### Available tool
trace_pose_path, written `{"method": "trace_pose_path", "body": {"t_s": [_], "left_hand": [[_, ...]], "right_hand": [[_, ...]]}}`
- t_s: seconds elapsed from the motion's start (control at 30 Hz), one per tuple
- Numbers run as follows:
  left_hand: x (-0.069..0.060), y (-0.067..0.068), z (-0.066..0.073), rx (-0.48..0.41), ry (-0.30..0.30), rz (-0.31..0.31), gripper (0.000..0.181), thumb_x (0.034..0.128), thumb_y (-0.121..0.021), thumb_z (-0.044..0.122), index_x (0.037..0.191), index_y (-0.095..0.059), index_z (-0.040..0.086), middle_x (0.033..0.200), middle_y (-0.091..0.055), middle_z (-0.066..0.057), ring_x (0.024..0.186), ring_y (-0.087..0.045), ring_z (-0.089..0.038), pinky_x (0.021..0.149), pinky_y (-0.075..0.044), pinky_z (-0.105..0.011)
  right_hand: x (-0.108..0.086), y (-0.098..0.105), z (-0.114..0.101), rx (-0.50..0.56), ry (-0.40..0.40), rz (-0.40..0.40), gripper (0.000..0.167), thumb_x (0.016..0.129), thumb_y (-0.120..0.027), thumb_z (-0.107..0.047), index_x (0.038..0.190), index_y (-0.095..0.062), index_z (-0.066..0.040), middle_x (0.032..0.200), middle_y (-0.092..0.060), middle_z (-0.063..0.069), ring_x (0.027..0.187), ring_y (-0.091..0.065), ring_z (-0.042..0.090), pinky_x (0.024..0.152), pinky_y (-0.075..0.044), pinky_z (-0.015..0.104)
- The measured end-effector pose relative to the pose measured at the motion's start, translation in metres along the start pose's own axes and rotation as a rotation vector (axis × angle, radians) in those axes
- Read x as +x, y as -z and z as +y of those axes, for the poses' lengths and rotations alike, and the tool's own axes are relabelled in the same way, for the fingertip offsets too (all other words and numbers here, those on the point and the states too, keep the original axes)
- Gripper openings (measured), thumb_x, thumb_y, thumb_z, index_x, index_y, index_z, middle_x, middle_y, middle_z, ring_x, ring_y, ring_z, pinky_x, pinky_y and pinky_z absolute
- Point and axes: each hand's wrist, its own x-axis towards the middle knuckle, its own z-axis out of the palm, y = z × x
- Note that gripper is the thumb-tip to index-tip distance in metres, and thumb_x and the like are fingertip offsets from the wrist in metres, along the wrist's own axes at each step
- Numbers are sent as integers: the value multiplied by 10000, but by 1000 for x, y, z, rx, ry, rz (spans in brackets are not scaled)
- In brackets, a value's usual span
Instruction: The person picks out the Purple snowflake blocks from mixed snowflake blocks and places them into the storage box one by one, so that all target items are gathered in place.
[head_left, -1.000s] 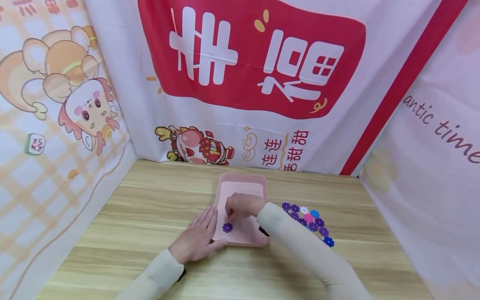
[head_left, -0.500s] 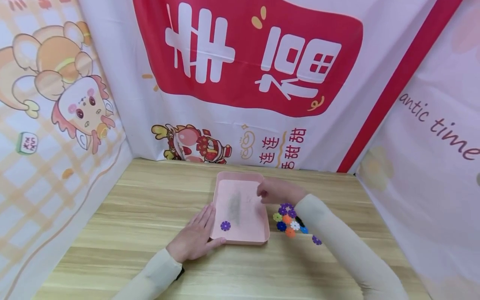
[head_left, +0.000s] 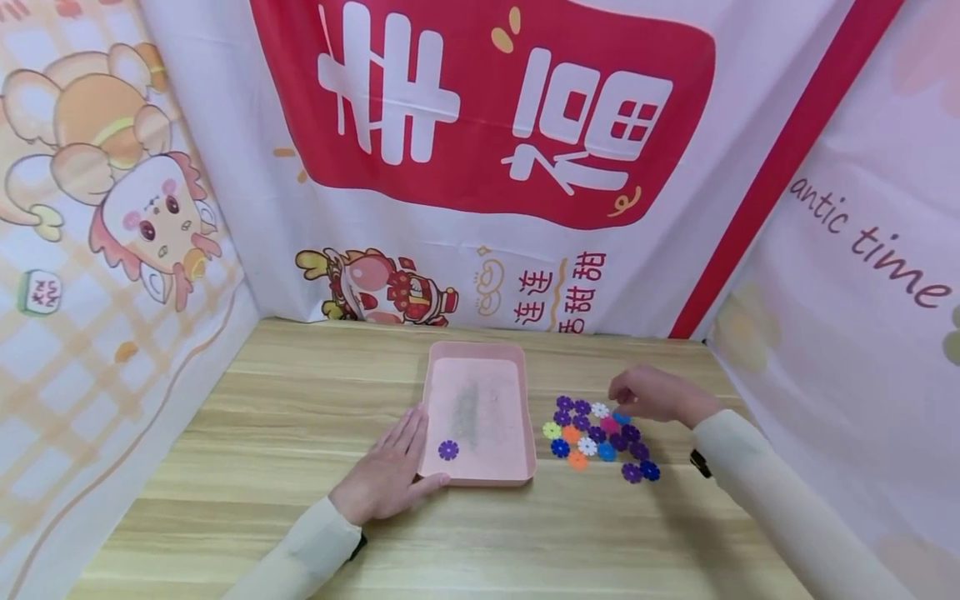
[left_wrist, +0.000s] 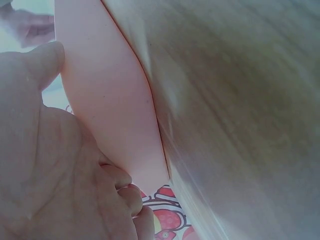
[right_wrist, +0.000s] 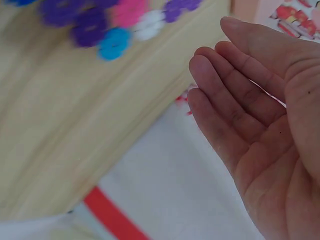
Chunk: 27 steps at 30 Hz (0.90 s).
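A pink tray [head_left: 480,481] lies on the wooden table, with one purple flower-shaped piece [head_left: 447,450] near its lower left corner. My left hand [head_left: 386,483] rests at the tray's left side, fingers extended along the wall and thumb at the near corner; the left wrist view shows this hand [left_wrist: 65,150] against the tray wall [left_wrist: 115,95]. At the far right edge of a flat cluster of coloured flower pieces [head_left: 597,434], my right hand [head_left: 660,394] hovers. The right wrist view shows that hand [right_wrist: 265,110] with loosely bent fingers and nothing in it, beside a blue piece [right_wrist: 114,44].
The cluster, in purple, blue, orange, white, pink and green, lies on the table [head_left: 525,542] to the right of the tray. Printed cloths stand behind the table [head_left: 450,192] and along its left and right sides.
My right hand has moved from above the tray to the right, past the cluster, uncovering the tray floor and the pieces. My left hand stays at the tray; the head view has shifted slightly.
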Motion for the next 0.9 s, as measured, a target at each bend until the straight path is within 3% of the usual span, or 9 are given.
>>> {"method": "trace_pose_path", "body": {"t_s": [0.2,0.43,0.7,0.9], "left_hand": [[-1,-1,-1,-11,-6,8,981,1052,-512,624,1658,-162,-64,1768,-87,-234,1651,-121,-415,1349,-182,-567],[0,-2,-1,-4,-17,17,994,1049,-506,635,1659,-152,-66,1765,-87,-239,1650,-120,-420,1350,-179,-563],[0,-1,-1,-6,-21,15,989,1051,-508,629,1659,-156,-66,1766,-87,-243,1648,-126,-427,1348,-183,-569],[0,-6,-3,-17,-33,52,988,1045,-541,605,1649,-178,-87,1761,-114,-259,1640,-153,-442,1336,-210,-589]], "right_hand": [[-29,-18,14,23,-26,-2,173,947,-769,-98,1117,-784,-69,1019,-786,44,896,-708,131,826,-649,366],[-51,-43,12,91,29,32,214,906,-817,-110,1113,-779,-73,1049,-793,59,923,-745,179,821,-664,391],[-56,-72,6,80,84,35,254,859,-881,-160,1092,-789,-115,1029,-786,14,913,-733,155,798,-654,350],[-50,-83,8,31,70,18,275,854,-889,-162,1109,-794,-125,1004,-771,-29,895,-711,105,775,-633,284]]}}
